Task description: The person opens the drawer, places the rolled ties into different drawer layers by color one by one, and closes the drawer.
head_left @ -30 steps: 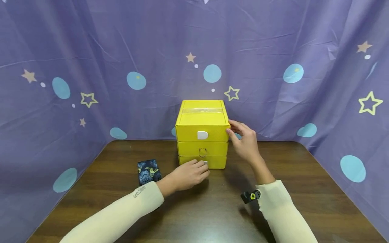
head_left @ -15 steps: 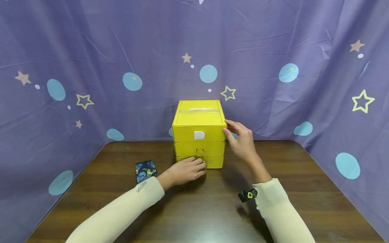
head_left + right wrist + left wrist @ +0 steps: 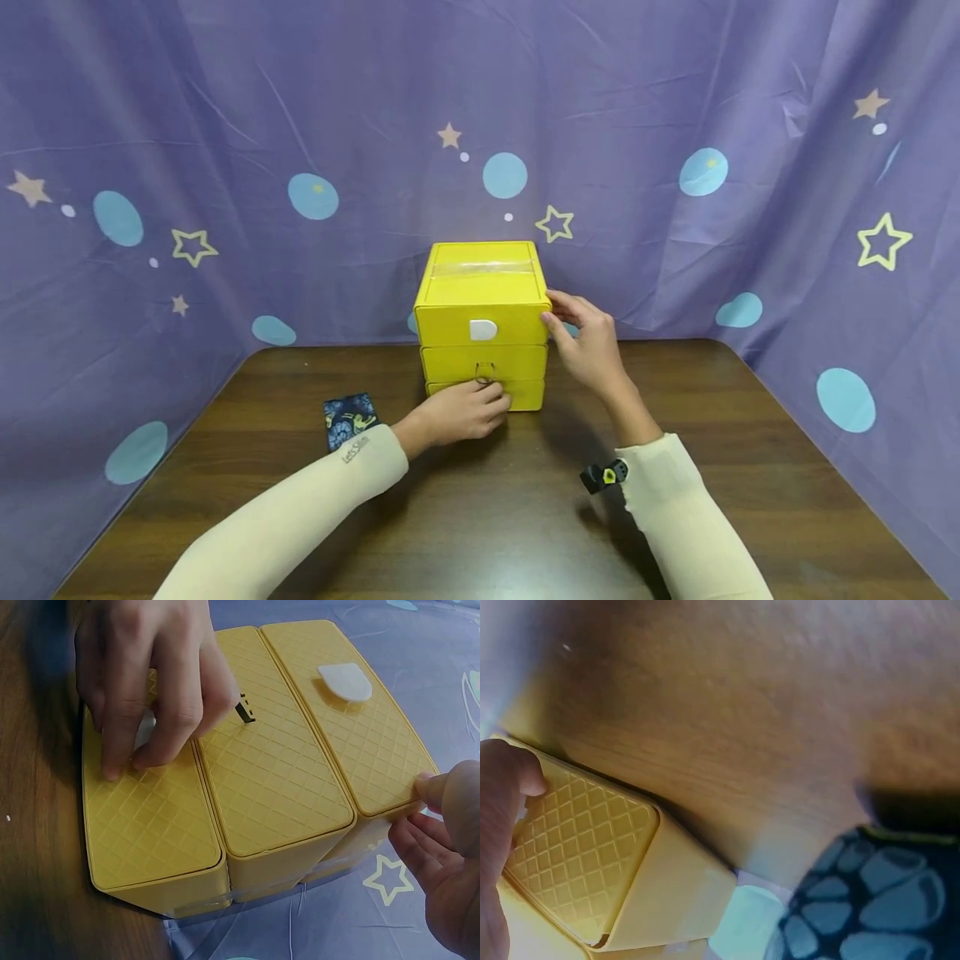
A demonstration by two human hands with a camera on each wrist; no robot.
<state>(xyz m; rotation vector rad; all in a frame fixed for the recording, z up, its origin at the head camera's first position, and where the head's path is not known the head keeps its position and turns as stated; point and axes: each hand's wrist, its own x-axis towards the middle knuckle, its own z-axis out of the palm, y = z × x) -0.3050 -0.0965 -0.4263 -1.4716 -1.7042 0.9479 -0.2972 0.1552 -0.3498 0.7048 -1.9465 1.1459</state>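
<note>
A yellow three-drawer storage box (image 3: 483, 287) stands at the back of the table, all its drawers closed. My left hand (image 3: 467, 412) is at the bottom drawer (image 3: 161, 832), its fingers curled about the white pull tab (image 3: 145, 729), which they partly hide in the right wrist view. With my right hand (image 3: 592, 346) I hold the box's upper right front edge, thumb on the front and fingers on the side. The top drawer has a white tab (image 3: 483, 330); the middle one carries a dark ring-like pull (image 3: 485, 372).
A dark blue patterned item (image 3: 349, 419), flat on the wooden table (image 3: 480, 508), lies left of the box, partly behind my left sleeve. A purple curtain (image 3: 375, 92) with stars and dots hangs behind and along the sides. Clear tape (image 3: 482, 267) crosses the box top.
My left hand has moved in onto the bottom drawer's tab, and its fingers have closed over it. The right hand keeps its hold on the box. The head view has shifted slightly.
</note>
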